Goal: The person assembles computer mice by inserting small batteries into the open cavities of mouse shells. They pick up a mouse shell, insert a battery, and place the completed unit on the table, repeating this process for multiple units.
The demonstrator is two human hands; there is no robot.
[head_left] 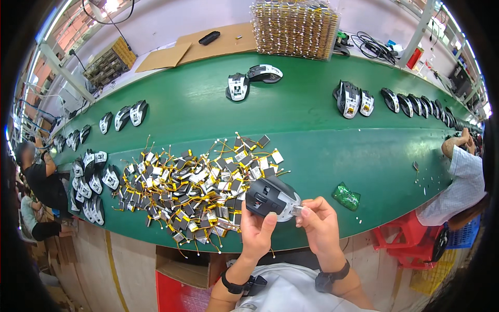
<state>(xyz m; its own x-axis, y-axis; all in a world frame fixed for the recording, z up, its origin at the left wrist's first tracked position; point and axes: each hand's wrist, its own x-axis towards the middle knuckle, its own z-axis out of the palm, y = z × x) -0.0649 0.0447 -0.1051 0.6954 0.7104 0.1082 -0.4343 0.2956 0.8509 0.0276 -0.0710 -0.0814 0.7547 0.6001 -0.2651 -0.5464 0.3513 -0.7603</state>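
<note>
A black and silver-white computer mouse point(270, 196) rests in my left hand point(253, 235), whose fingers and thumb close round it at the table's near edge. My right hand point(323, 228) pinches a small pale, shiny flat piece point(297, 210) against the light-coloured end of the mouse. Whether that piece is a battery or a part of the mouse, I cannot make out. Just to the left of the mouse spreads a large heap of small flat batteries point(182, 184) with yellow ends and thin wires. Close to my right hand lies a shiny green packet point(346, 196).
Mice stand clustered at the left point(93, 182), in pairs point(238, 87) farther back, and in a long row point(416, 104) at the right. A clear stack of battery trays point(296, 28) stands at the back. Other people sit left and right, one sleeve point(462, 171) close to the table.
</note>
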